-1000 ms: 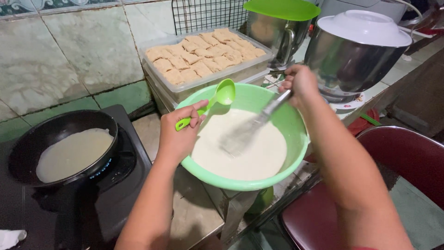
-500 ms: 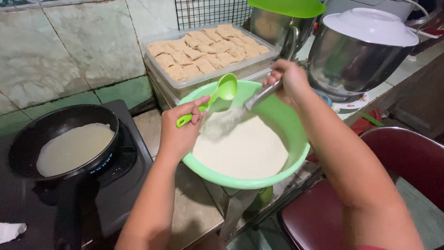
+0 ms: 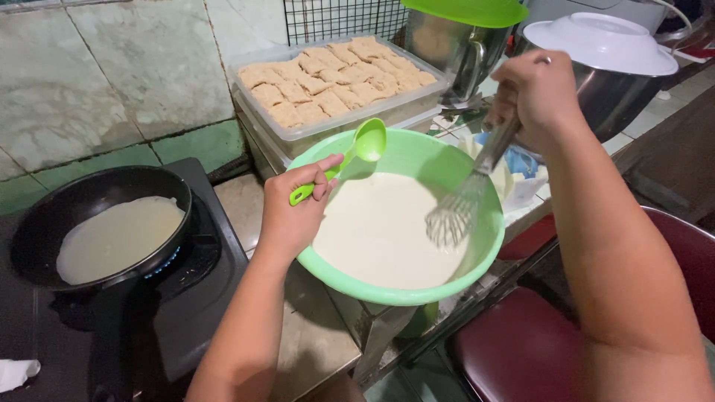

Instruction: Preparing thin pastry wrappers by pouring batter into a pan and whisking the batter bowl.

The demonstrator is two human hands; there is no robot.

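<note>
A light green bowl (image 3: 462,272) of pale batter (image 3: 372,231) sits at the counter's edge. My left hand (image 3: 294,212) grips the bowl's left rim and also holds a small green ladle (image 3: 357,152) by its handle, scoop raised over the bowl. My right hand (image 3: 536,93) holds a metal whisk (image 3: 462,205) by its handle, the wire head lifted against the bowl's right inner wall, just above the batter. To the left, a black pan (image 3: 45,223) on a stove holds a thin round layer of batter (image 3: 115,237).
A clear plastic tub (image 3: 298,138) of folded brown rolls stands behind the bowl. A steel pot with a green lid (image 3: 469,11) and a steel bowl under a white plate (image 3: 603,41) are at the back right. A dark red chair seat (image 3: 521,350) is below right.
The whisk has swept from the bowl's middle to the left, then over to the right side. My right hand moved right with it. My left hand stayed on the rim with the ladle.
</note>
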